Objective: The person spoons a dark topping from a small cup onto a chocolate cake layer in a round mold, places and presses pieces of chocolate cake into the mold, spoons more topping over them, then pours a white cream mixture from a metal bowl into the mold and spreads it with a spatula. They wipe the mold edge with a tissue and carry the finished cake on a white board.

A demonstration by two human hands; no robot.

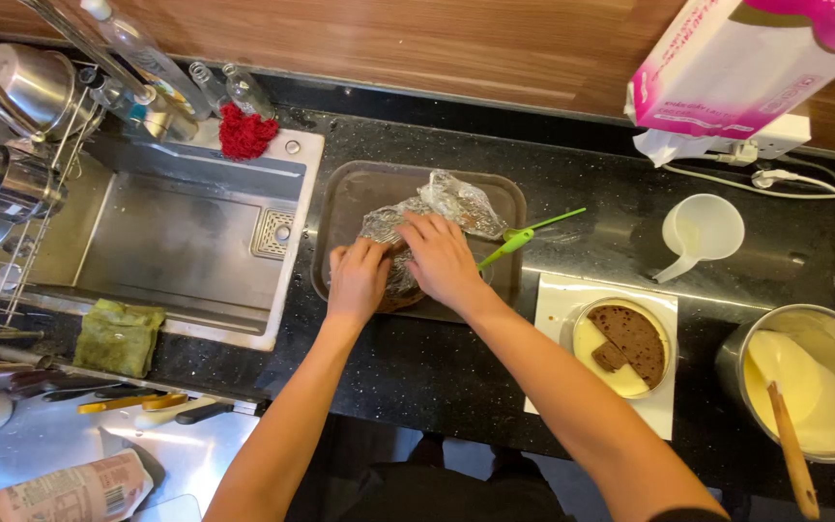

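Note:
A dark rectangular baking tray [340, 198] lies on the black counter beside the sink. On it sits a brown cake [400, 290] wrapped partly in crumpled clear film [456, 198]. My left hand [357, 278] presses on the cake's left side with fingers bent. My right hand [440, 257] lies over the cake's top, fingers curled into the film. The cake is mostly hidden beneath both hands. A green-handled utensil [524, 232] rests on the tray's right rim.
A round tin [620, 346] with cream and brown cake pieces stands on white paper. At the right are a metal bowl of cream [814, 382] with a wooden spatula and a white measuring cup [703, 230]. Left: steel sink [181, 232], green sponge [118, 336], dish rack.

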